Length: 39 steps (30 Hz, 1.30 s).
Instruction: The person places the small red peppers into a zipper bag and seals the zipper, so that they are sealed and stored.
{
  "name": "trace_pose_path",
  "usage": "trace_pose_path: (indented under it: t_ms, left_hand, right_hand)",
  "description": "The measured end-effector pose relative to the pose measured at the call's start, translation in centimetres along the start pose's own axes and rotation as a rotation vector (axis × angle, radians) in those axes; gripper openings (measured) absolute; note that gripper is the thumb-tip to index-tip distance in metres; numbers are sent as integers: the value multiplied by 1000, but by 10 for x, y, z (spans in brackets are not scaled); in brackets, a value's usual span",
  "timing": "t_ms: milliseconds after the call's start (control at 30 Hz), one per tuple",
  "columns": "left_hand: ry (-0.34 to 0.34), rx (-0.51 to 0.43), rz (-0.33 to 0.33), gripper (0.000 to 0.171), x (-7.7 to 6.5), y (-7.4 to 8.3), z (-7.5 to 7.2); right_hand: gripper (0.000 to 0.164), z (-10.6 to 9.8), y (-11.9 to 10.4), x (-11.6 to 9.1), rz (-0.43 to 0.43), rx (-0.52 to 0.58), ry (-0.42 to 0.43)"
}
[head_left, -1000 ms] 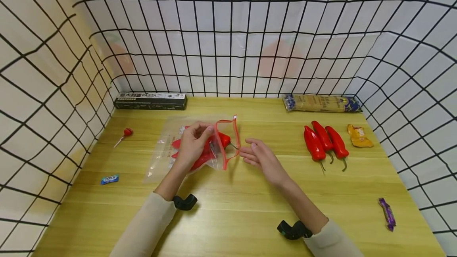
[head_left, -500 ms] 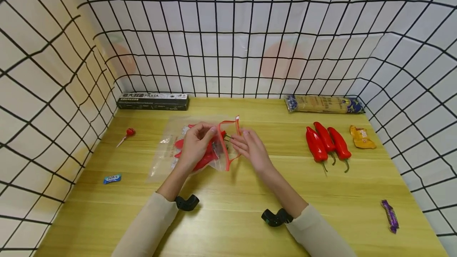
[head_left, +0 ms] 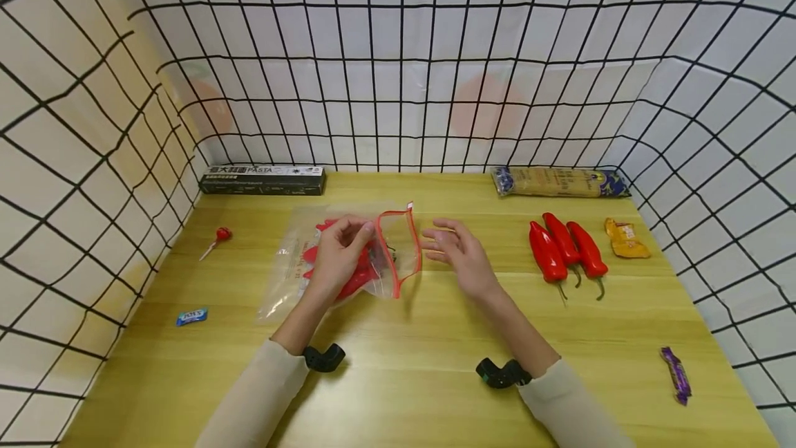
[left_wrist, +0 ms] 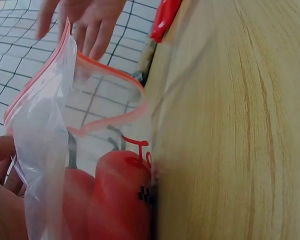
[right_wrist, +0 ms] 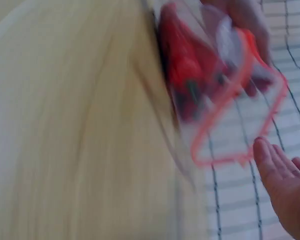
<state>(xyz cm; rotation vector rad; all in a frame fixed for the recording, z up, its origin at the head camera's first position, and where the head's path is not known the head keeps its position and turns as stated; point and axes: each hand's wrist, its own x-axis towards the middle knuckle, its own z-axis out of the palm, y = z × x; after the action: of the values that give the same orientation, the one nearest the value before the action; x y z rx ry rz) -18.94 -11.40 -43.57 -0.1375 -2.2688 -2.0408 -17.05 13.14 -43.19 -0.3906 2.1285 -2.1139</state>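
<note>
A clear zip bag [head_left: 287, 282] with a red zip edge lies on the table, its mouth gaping toward the right. Inside it are several red chili peppers [left_wrist: 121, 197], green stems pointing to the mouth. My left hand [head_left: 338, 247] pinches the bag's upper layer just behind the zip edge. Just right of the mouth, my right hand [head_left: 460, 254] is held with fingers loosely extended toward it, holding nothing. In the right wrist view its fingertips [right_wrist: 262, 145] are right by the red edge. Part of the peppers is hidden under my left hand.
Three red chili peppers [head_left: 562, 247] lie at the right, beside an orange wrapped snack [head_left: 627, 238]. A purple candy [head_left: 676, 375], a blue candy [head_left: 191, 316] and a lollipop [head_left: 222, 234] lie farther out. A pasta box [head_left: 261, 180] and noodle pack [head_left: 560, 181] line the back by the black grid [head_left: 429, 57].
My right hand reached left into the bag's mouth, then drew back out to the right. The pepper near the mouth now sits deeper in the bag. My left hand kept its pinch.
</note>
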Motion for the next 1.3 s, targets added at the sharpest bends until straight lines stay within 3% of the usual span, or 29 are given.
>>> trace_pose_path:
  t_ms: [67,233,367,567,733,933,1033,1167,1300]
  left_hand:
    - [13,3,-5,24,1,-9,-2]
    - [7,6,16,31,2,-14,0]
    - [-6,-13,23,32,2,-14,2]
    - [-5,-30,9,28,2,-13,2]
    - [-16,-40,4,24,4,-11,2]
    - [-33,1,-11,23,-6,11,2]
    - [-34,-7,-4,23,-7,13,2]
    - [-33,-13,-8,22,-1,1,1]
    - [-28,-2,-13,23,4,-12,1]
  right_hand:
    - [45,-19,-2,-10,5,-140,36]
    - [48,-77,-5,-32,34,-477,176]
    - [51,-114,-1,-48,72,-670,271]
    - [52,-145,7,-66,134,-881,346]
    - [49,-156,13,-71,152,-1069,338]
    - [50,-158,19,-70,166,-1125,268]
    - [55,-156,18,-68,196,-1122,211]
    - [56,-153,16,-67,217,-1133,174]
    - [49,-148,14,-67,177,-1090,214]
